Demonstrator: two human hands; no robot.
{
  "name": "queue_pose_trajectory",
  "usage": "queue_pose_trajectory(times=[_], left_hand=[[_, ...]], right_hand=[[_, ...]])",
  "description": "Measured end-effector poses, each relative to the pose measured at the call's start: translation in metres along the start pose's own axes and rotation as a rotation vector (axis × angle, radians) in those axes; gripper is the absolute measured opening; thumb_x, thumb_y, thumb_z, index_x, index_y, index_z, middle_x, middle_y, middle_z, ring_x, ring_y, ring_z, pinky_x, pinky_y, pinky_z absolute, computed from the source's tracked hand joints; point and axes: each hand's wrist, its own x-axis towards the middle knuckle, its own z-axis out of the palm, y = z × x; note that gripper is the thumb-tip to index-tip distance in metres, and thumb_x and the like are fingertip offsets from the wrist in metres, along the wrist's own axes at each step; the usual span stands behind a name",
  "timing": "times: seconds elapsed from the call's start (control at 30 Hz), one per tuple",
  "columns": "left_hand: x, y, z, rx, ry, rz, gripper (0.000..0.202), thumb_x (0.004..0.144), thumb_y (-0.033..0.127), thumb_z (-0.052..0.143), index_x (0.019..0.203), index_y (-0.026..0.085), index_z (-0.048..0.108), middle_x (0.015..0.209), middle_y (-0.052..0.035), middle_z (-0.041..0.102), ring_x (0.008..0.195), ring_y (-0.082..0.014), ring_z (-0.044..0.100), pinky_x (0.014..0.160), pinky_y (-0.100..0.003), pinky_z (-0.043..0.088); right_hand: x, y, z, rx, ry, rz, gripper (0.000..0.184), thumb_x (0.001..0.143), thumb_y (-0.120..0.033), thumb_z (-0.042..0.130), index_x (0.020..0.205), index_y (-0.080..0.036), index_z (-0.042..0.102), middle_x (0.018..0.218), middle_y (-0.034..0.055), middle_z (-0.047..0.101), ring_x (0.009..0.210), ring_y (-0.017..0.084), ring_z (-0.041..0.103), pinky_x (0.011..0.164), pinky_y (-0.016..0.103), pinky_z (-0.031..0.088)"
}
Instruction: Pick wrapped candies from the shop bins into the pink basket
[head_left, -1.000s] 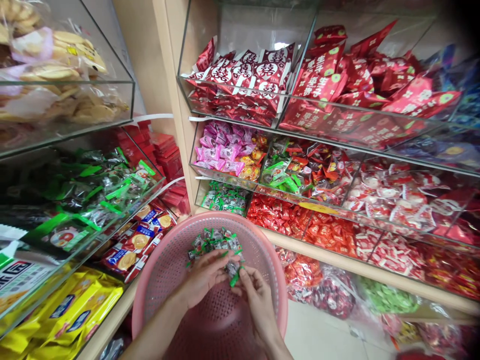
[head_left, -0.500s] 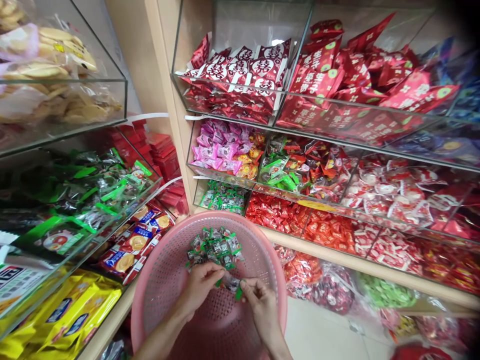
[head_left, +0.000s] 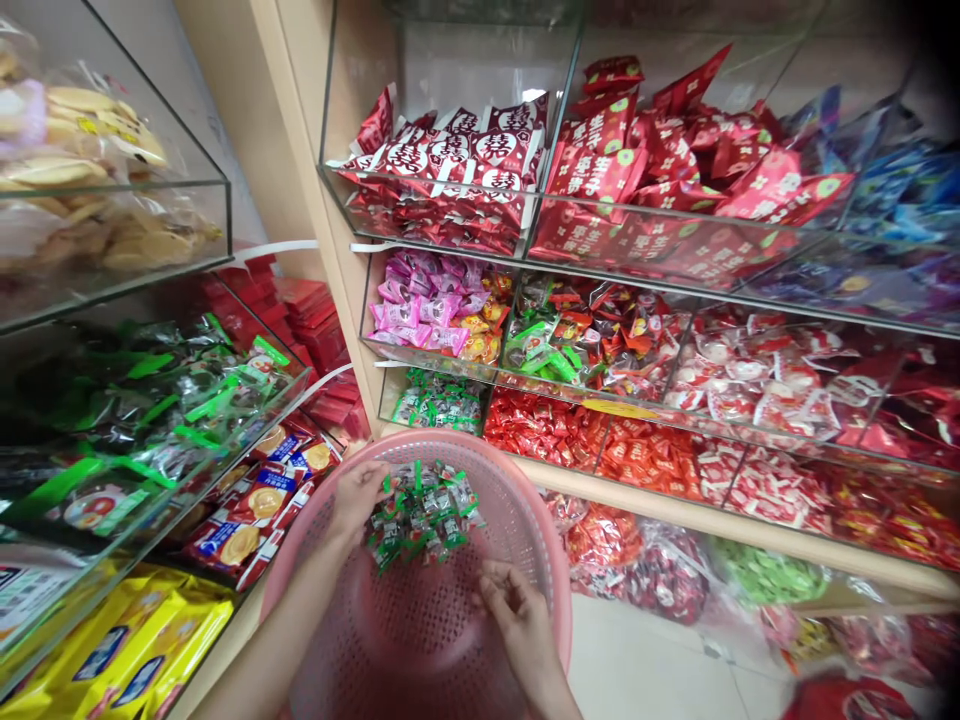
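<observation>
A pink perforated plastic basket (head_left: 551, 520) stands in front of me, with a pile of small green-and-silver wrapped candies (head_left: 431, 515) against its far side. My left hand (head_left: 358, 505) is over the basket's left part, at the left edge of the pile. Its fingertips pinch a green-ended wrapped candy (head_left: 387, 486), mostly hidden beside the others. Over the right side of the basket is my right hand (head_left: 514, 610), its thumb and fingers pressed together. Whatever it might hold is too small to make out.
Clear shelf bins hold more green wrapped candies (head_left: 439, 400), pink-wrapped sweets (head_left: 427, 300) and red packets (head_left: 600, 190). On the left are a bin of green-trimmed packets (head_left: 172, 400) and yellow packages (head_left: 120, 630). Bagged sweets (head_left: 660, 570) lie under the right shelf, near the tiled floor (head_left: 637, 650).
My hands have moved apart; the candy between them is no longer there. The left went up and left to the pile's edge, while the right stayed nearly in place. The view shifted slightly.
</observation>
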Motion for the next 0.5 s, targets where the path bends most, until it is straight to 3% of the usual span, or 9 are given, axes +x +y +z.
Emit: queue_pose_trajectory(times=[0.27, 0.5], left_hand=[[0.020, -0.007, 0.027, -0.031, 0.038, -0.057, 0.021, 0.059, 0.027, 0.073, 0.068, 0.014, 0.060, 0.056, 0.0041, 0.056, 0.055, -0.0092, 0.056, 0.066, -0.029, 0.055], [0.026, -0.014, 0.034, -0.001, 0.027, -0.099, 0.012, 0.064, 0.020, 0.069, 0.066, 0.014, 0.059, 0.052, 0.0043, 0.055, 0.051, -0.0088, 0.057, 0.063, -0.028, 0.055]], right_hand=[[0.000, 0.000, 0.003, 0.016, -0.013, -0.026, 0.039, 0.069, -0.052, 0.066, 0.085, -0.016, 0.067, 0.076, 0.0057, 0.067, 0.067, 0.018, 0.061, 0.063, 0.028, 0.050], [0.002, 0.012, 0.002, 0.023, -0.016, -0.040, 0.034, 0.073, -0.050, 0.063, 0.083, -0.017, 0.067, 0.072, 0.0045, 0.066, 0.063, 0.017, 0.060, 0.060, 0.028, 0.048]])
